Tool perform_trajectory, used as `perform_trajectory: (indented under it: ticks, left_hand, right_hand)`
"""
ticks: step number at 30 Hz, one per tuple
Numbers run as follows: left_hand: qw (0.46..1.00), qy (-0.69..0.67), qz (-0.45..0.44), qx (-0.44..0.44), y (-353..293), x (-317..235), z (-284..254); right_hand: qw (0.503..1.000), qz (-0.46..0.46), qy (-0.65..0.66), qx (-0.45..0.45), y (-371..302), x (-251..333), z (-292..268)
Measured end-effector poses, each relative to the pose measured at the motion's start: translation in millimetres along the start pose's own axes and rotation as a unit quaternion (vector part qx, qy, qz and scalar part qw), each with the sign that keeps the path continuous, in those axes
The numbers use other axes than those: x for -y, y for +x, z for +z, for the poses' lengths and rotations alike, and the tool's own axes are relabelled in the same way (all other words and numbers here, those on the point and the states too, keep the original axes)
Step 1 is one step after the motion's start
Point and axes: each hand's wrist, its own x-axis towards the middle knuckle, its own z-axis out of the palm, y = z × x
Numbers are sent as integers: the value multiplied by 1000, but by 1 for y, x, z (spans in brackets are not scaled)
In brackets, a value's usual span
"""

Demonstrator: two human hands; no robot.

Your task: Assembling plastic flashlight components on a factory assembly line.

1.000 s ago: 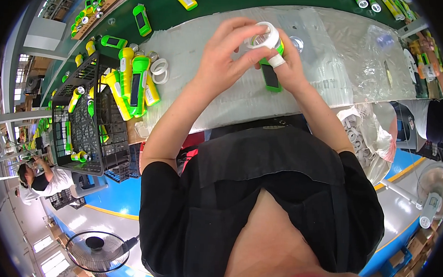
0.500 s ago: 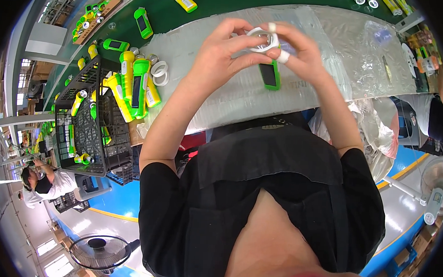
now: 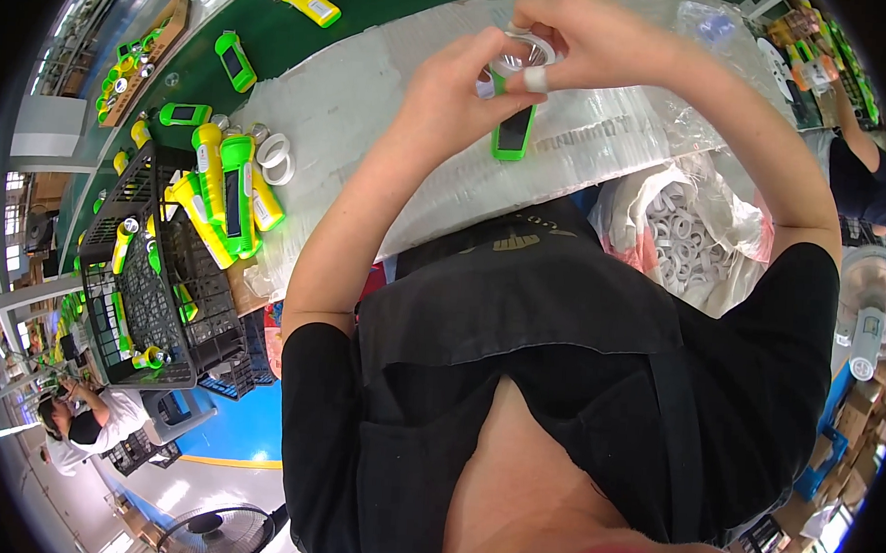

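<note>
Both my hands meet over the covered worktop at the head of a green flashlight (image 3: 513,140) with a dark panel along its body. A white ring with a clear lens (image 3: 530,49) sits at that head, facing up. My left hand (image 3: 453,92) is closed round the flashlight's head and the ring's left side, fingers partly hidden. From above and the right, my right hand (image 3: 590,44) grips the ring's rim, thumb in a white finger cover. How far the ring is seated on the head cannot be seen.
Yellow and green flashlights (image 3: 232,190) are heaped at the left beside loose white rings (image 3: 276,158) and a black crate (image 3: 152,281). A bag of white rings (image 3: 681,234) hangs below the worktop's right edge. Flashlights lie on the green belt (image 3: 377,13). Co-workers (image 3: 105,419) sit farther off.
My right hand has swung up over the ring, its elbow moving outward. The view has shifted, bringing the bag of white rings into sight. Both hands stay on the flashlight's head and ring.
</note>
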Motion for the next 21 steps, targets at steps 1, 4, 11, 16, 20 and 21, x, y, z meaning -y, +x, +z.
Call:
perform_trajectory:
  ticks: [1,4,11,16,20,21]
  left_hand:
    - [1000,4,-18,4,0,-3,-1]
    - [1000,0,8,-28,1,5,4]
    - [999,32,-2,2,3,-3,5]
    - [999,20,23,-22,5,1,8]
    - [1000,-4,11,-17,5,0,12]
    - [1000,11,-2,-6,7,1,11]
  right_hand:
    - [1000,2,-1,3,2,15,-4]
    - [962,217,-111,121,10,47,-28]
    - [990,107,-94,23,-2,24,-11]
    - [979,162,-33,122,4,28,-27]
    - [1000,19,9,3,-2,7,-6]
    - [995,90,-27,37,3,15,-12]
